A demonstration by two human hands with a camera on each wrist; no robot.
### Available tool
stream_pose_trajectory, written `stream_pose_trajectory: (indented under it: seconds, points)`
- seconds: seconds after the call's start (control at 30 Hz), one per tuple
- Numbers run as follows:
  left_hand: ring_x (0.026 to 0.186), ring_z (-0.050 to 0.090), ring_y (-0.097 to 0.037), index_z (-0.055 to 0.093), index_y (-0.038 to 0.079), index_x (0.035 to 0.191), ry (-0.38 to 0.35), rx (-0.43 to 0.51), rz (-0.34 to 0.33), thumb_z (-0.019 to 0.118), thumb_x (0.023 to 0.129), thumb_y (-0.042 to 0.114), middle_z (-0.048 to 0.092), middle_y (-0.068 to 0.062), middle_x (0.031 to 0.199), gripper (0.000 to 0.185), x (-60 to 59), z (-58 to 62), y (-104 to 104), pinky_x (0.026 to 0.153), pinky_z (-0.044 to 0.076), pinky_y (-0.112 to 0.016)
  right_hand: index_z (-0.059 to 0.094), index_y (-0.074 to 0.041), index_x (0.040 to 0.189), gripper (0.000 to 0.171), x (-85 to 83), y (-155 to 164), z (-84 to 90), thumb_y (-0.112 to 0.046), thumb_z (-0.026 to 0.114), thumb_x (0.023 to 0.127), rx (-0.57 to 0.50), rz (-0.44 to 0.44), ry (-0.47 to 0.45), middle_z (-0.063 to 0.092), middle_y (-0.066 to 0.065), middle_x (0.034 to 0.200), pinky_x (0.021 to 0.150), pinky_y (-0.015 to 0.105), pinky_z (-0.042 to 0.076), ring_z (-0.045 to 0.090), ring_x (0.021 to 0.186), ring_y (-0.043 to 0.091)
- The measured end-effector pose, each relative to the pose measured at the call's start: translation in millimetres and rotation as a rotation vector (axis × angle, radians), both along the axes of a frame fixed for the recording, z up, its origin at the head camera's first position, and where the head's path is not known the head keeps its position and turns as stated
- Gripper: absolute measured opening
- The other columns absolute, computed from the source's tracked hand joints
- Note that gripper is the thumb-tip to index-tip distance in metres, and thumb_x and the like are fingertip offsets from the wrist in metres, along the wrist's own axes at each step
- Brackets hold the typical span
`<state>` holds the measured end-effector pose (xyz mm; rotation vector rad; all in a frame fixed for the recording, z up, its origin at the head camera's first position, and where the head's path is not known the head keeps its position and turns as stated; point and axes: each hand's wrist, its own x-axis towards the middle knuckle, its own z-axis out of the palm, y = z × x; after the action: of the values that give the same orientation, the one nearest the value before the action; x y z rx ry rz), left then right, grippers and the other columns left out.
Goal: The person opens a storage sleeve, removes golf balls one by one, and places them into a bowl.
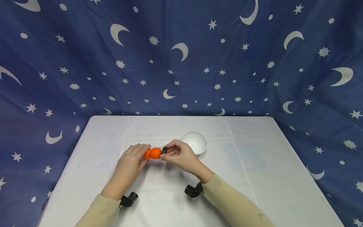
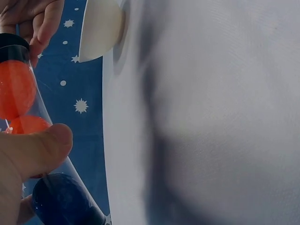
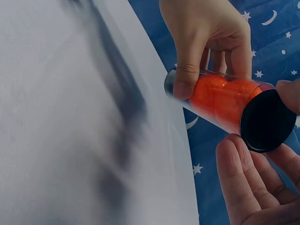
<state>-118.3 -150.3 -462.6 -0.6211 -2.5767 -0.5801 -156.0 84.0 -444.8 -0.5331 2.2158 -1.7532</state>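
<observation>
Tube [image 1: 153, 153]: clear plastic, lying on its side in the air above the table [image 1: 255, 176], held between both hands, in front of the bowl and to its left in the head view.
Tube contents: two orange balls [image 3: 220, 96] side by side, filling the width of the tube; in the left wrist view also a dark blue round shape [image 2: 61, 199] at the lower end, cannot tell if ball or end cap.
Cap [image 3: 267, 119]: black, round, sitting on the tube end that points to the right hand.
Left hand [image 1: 129, 164]: fingers curled around the far end of the tube, thumb [image 3: 185, 70] pressed on its wall near the dark end, firm grip.
Right hand [image 1: 180, 154]: fingertips and thumb pinching the black cap at its rim; in the right wrist view the other fingers [image 3: 243, 183] half open under the cap, not touching the balls.
Bowl [image 1: 194, 142]: white, standing upright on the table just behind the right hand, apart from the tube; inside looks white and bare as far as visible.
Table: covered with white cloth, blue backdrop [image 1: 181, 56] with moons and stars behind and at both sides.
Wrists: beige sleeves [image 1: 227, 201], black camera mounts [image 1: 194, 190] under each wrist.
</observation>
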Motion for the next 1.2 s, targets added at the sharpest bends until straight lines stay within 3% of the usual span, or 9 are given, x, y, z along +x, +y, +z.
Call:
stream_pose_trajectory:
  seconds: [0.37, 0.8, 1.07, 1.2]
  points:
    - [0.114, 0.055, -0.032, 0.062, 0.007, 0.125, -0.001, 0.019, 0.013, 0.085, 0.072, 0.007, 0.064, -0.008, 0.119, 0.059, 0.0, -2.1, -4, 0.099, 0.042, -0.047, 0.061, -0.008, 0.112, 0.043, -3.3, 16, 1.8, -0.024, 0.082, 0.078, -0.055, -0.059, 0.0, 0.066, 0.008, 0.1, 0.079, 0.032, 0.055, 0.066, 0.09, 0.021]
    - [0.115, 0.054, -0.029, 0.061, 0.01, 0.128, -0.065, 0.041, 0.036, 0.086, 0.072, 0.012, 0.063, -0.008, 0.123, 0.061, -0.2, -6.1, -11, 0.099, 0.039, -0.048, 0.06, -0.003, 0.123, 0.047, -7.0, 37, -3.9, -0.011, 0.079, 0.081, -0.078, -0.116, -0.042, 0.064, 0.013, 0.109, 0.083, 0.029, 0.054, 0.064, 0.099, 0.027]
    - [0.115, 0.055, -0.029, 0.062, 0.01, 0.127, -0.073, 0.047, 0.044, 0.086, 0.071, 0.014, 0.063, -0.008, 0.122, 0.061, 1.8, -8.6, -13, 0.098, 0.04, -0.048, 0.058, 0.003, 0.121, 0.044, 5.3, 41, 16.5, -0.004, 0.076, 0.082, -0.081, -0.117, -0.018, 0.063, 0.019, 0.106, 0.082, 0.027, 0.054, 0.063, 0.099, 0.033]
    - [0.115, 0.054, -0.029, 0.062, 0.01, 0.127, -0.082, 0.05, 0.05, 0.086, 0.072, 0.014, 0.063, -0.007, 0.123, 0.061, 2.0, -8.9, -14, 0.098, 0.04, -0.048, 0.058, 0.002, 0.121, 0.044, 6.8, 40, 13.8, -0.003, 0.076, 0.081, -0.094, -0.119, -0.023, 0.063, 0.021, 0.106, 0.081, 0.028, 0.054, 0.063, 0.098, 0.032]
